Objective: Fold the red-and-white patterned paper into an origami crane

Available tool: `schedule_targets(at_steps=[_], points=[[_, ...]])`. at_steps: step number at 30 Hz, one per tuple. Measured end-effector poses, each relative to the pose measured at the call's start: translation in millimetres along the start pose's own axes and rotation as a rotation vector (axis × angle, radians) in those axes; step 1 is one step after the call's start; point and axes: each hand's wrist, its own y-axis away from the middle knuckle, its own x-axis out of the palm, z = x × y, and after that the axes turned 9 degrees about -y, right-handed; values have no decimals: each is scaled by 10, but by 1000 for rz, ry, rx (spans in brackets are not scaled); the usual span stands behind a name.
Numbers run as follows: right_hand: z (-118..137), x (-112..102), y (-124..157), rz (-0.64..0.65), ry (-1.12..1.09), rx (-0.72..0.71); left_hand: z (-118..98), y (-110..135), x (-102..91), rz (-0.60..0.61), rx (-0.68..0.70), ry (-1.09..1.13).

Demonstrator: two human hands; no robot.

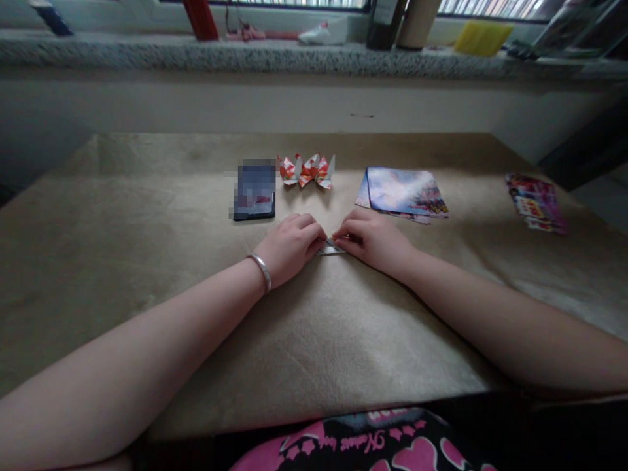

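Observation:
A small folded piece of paper (332,247), whitish with grey, lies on the table between my hands. My left hand (294,243), with a silver bangle at its wrist, pinches the paper's left end. At its right end my right hand (371,239) presses with thumb and fingers together. Much of the paper is hidden under the fingertips. Just beyond the hands stand several red and white origami cranes (308,172), close together in a row. To their left a phone (255,190) lies flat, its screen partly blurred.
Right of the cranes lies a stack of printed paper sheets (407,191). Farther right is a colourful packet (536,203). A tan cover (304,327) spreads over the table. Behind it, a granite windowsill (147,55) carries bottles and a yellow block (483,38).

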Motion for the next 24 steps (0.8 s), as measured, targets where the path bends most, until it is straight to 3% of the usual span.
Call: schedule_targets(at_steps=[6, 13, 24], points=[[52, -29, 42, -10, 100, -14, -13, 14, -34, -39, 49, 7], [81, -40, 67, 10, 264, -90, -34, 26, -47, -118, 148, -139], [106, -79, 41, 102, 163, -28, -76, 35, -96, -66, 130, -223]])
